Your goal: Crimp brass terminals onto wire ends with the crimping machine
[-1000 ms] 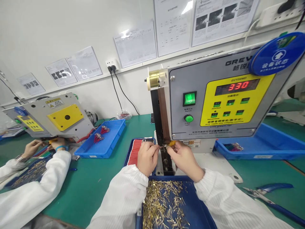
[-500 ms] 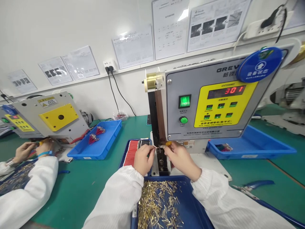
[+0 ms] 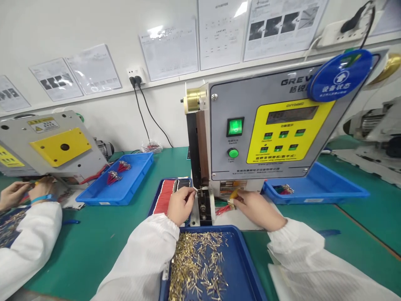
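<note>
My left hand (image 3: 181, 205) is closed in a pinch at the left side of the machine's press head (image 3: 203, 202). A short pale wire end (image 3: 196, 190) sticks out from its fingertips toward the press. My right hand (image 3: 258, 209), with a yellow finger cot (image 3: 234, 194) on one finger, is to the right of the press. Its fingertips are together at the metal-tipped ends of a small pile of red and green wires (image 3: 224, 207); what lies between them is hidden. Below is a dark blue tray (image 3: 246, 259) with many loose brass-coloured terminals (image 3: 194, 259).
Beside my left hand a tray holds red wires (image 3: 165, 196) and black ones. The grey machine (image 3: 225, 163) stands in front. Blue trays (image 3: 134, 179) (image 3: 328, 194) with wire bundles are on both sides. At the left, another person's hands (image 3: 37, 190) work at a similar machine (image 3: 62, 146).
My right hand has moved right, away from the press to the wire pile. My left hand stays by the press. The machine's red display digits have gone dark, and the view has shifted slightly.
</note>
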Motion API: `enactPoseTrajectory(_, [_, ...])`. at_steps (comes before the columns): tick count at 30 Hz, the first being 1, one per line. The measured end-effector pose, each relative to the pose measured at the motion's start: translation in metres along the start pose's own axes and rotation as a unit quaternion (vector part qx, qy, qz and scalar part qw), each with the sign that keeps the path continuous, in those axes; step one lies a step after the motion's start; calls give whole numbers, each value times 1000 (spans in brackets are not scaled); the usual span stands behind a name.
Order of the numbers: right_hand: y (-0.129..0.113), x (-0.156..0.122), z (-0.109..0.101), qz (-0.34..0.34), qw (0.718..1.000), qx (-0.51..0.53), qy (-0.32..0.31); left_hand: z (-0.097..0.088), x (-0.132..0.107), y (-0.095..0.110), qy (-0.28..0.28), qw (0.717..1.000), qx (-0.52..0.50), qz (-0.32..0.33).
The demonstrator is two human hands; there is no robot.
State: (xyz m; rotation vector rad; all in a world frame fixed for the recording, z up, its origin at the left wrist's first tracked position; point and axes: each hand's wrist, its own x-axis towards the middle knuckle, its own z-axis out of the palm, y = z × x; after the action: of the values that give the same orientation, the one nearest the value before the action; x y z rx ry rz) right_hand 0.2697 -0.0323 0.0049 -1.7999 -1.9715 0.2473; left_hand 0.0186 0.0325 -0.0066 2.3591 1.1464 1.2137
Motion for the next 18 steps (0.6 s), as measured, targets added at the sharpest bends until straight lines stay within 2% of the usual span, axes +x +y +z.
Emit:
enactPoseTrajectory(6, [-1,-2,3,-7,998,-8,64,0,1,0,-4,1000,2,-2])
enactPoseTrajectory(12, [-1,-1,11,1,1000,6,23,-1,1,2,-8,1000,7,-19])
enactPoseTrajectory(18, [-4,0,11,10,998,-53,22,-1,1,1,1,1000,6,-3])
